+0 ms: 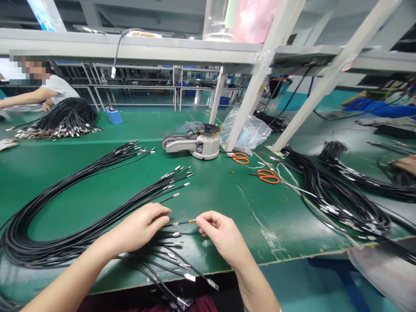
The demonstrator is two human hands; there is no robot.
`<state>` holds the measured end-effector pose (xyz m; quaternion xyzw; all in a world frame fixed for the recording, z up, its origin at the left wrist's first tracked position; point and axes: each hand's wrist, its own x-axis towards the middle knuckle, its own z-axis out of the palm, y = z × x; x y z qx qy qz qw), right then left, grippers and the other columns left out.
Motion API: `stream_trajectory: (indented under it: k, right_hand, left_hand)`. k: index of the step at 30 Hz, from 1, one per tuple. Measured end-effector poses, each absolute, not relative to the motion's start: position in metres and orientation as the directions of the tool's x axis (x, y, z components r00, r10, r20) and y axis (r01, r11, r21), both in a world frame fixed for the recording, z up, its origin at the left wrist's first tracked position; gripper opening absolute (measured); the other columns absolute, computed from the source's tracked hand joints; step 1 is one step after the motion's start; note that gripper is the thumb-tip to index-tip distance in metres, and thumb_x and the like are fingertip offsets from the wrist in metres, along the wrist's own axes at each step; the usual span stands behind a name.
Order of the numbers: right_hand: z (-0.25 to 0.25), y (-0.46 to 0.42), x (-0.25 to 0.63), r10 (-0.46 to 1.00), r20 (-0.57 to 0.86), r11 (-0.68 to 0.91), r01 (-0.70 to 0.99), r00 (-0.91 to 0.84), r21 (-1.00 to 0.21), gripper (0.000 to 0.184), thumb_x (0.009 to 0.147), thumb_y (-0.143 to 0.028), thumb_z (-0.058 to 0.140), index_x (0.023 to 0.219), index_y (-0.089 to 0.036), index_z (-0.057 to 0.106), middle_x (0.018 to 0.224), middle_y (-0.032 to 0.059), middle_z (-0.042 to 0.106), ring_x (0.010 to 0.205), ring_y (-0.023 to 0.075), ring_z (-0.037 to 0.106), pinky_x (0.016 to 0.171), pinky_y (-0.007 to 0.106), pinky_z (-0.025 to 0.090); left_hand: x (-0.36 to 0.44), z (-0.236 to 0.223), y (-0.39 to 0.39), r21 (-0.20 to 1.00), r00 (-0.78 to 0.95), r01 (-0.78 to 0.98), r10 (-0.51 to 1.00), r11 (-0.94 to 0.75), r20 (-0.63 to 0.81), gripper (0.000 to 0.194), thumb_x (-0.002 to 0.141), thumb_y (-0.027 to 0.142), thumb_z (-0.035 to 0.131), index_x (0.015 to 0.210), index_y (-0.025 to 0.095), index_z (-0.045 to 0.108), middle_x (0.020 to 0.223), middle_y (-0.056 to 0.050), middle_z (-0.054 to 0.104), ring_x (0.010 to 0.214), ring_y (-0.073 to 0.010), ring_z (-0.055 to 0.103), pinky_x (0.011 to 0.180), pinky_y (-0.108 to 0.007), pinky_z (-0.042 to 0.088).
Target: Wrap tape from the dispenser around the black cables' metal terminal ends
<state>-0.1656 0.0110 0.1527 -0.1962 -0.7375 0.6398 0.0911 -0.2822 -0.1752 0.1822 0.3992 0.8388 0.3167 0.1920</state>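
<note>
My left hand [146, 225] lies palm down over a bundle of black cables [65, 240]. Its thumb and fingers curl around one black cable [172, 224], which emerges at the thumb tip; the lower fingers are hidden. My right hand [219, 232] pinches the end of this same cable, where a small yellow piece [191, 221] shows beside the fingertips. Silver connectors [189, 277] tip the other cables, fanned out below and between my hands. The bundle bends in a wide U at the left, with more connector ends [177, 171] lying beyond my left hand.
A round tape dispenser [204, 145] stands behind my hands. Two orange-handled scissors [268, 176] lie by a white frame post [247, 86]. More black cables [341, 199] are piled at right. A co-worker [63, 82] sits at far left behind another cable heap [69, 117].
</note>
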Motion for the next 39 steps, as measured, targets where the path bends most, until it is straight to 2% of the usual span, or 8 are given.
stream_trajectory:
  k: [3,6,15,23,26,29,31,39]
  right_hand:
    - [0.152,0.01,-0.166,0.414,-0.123,0.089,0.174,-0.902,-0.981,0.023,0.073,-0.037,0.063,0.071,-0.015,0.066,0.06,0.0012,0.061,0.059,0.0153,0.056,0.058,0.027,0.044]
    - [0.154,0.009,-0.165,0.44,-0.145,0.066,0.193,-0.886,-0.979,0.023,0.072,-0.038,0.064,0.07,-0.015,0.065,0.059,0.0007,0.061,0.058,0.0147,0.055,0.058,0.027,0.043]
    - [0.153,0.007,-0.163,0.462,-0.162,-0.025,0.169,-0.872,-0.985,0.026,0.067,-0.04,0.068,0.065,-0.015,0.065,0.054,0.0001,0.061,0.054,0.0144,0.056,0.058,0.027,0.045]
    - [0.15,0.008,-0.162,0.453,-0.178,-0.038,0.18,-0.874,-0.983,0.024,0.067,-0.037,0.068,0.062,-0.015,0.064,0.054,0.0,0.06,0.053,0.0137,0.055,0.055,0.026,0.046]
    - [0.151,0.007,-0.162,0.454,-0.174,-0.043,0.173,-0.874,-0.984,0.025,0.066,-0.039,0.069,0.062,-0.015,0.064,0.053,-0.0002,0.06,0.052,0.0136,0.055,0.055,0.026,0.046]
    - [0.151,0.005,-0.16,0.449,-0.171,-0.053,0.164,-0.877,-0.985,0.026,0.066,-0.04,0.07,0.063,-0.014,0.065,0.053,-0.0002,0.06,0.053,0.0135,0.055,0.055,0.026,0.047]
    - [0.149,0.005,-0.159,0.448,-0.165,-0.046,0.162,-0.878,-0.986,0.026,0.067,-0.04,0.069,0.064,-0.014,0.065,0.054,0.0001,0.06,0.053,0.0138,0.056,0.056,0.026,0.047]
    - [0.143,0.005,-0.154,0.461,-0.144,-0.012,0.156,-0.876,-0.988,0.025,0.068,-0.039,0.068,0.063,-0.015,0.064,0.055,-0.0006,0.06,0.055,0.0139,0.055,0.058,0.027,0.045]
  left_hand:
    - [-0.276,0.174,-0.174,0.687,-0.546,0.573,0.834,0.447,-0.087,0.026,0.087,0.032,0.043,0.095,0.022,0.066,0.097,-0.002,0.067,0.092,-0.0165,0.058,0.085,-0.027,0.041]
    - [-0.267,0.17,-0.161,0.711,-0.578,0.549,0.814,0.44,-0.058,0.023,0.086,0.029,0.045,0.083,0.02,0.066,0.084,-0.001,0.067,0.083,-0.0153,0.059,0.078,-0.025,0.042]
    - [-0.257,0.171,-0.14,0.723,-0.592,0.553,0.806,0.415,-0.01,0.02,0.085,0.028,0.047,0.079,0.019,0.063,0.078,-0.001,0.063,0.077,-0.0156,0.056,0.07,-0.025,0.04]
    - [-0.252,0.174,-0.14,0.535,-0.517,0.748,0.85,0.393,0.098,0.021,0.086,0.024,0.043,0.079,0.019,0.061,0.075,-0.003,0.059,0.075,-0.0174,0.051,0.071,-0.029,0.038]
    - [-0.253,0.174,-0.138,0.629,-0.561,0.657,0.827,0.415,0.04,0.019,0.083,0.026,0.046,0.077,0.018,0.062,0.074,-0.002,0.06,0.074,-0.0168,0.052,0.069,-0.028,0.038]
    - [-0.253,0.17,-0.135,0.784,-0.615,0.433,0.782,0.445,-0.103,0.021,0.08,0.032,0.049,0.073,0.017,0.061,0.07,0.0,0.061,0.066,-0.0146,0.051,0.061,-0.024,0.038]
    - [-0.253,0.167,-0.134,0.831,-0.615,0.331,0.77,0.447,-0.169,0.022,0.078,0.034,0.05,0.073,0.016,0.061,0.068,0.001,0.059,0.062,-0.0132,0.049,0.057,-0.023,0.037]
    - [-0.253,0.164,-0.133,0.792,-0.547,0.424,0.821,0.44,-0.164,0.027,0.08,0.032,0.043,0.074,0.016,0.064,0.065,0.001,0.06,0.061,-0.0128,0.049,0.056,-0.021,0.036]
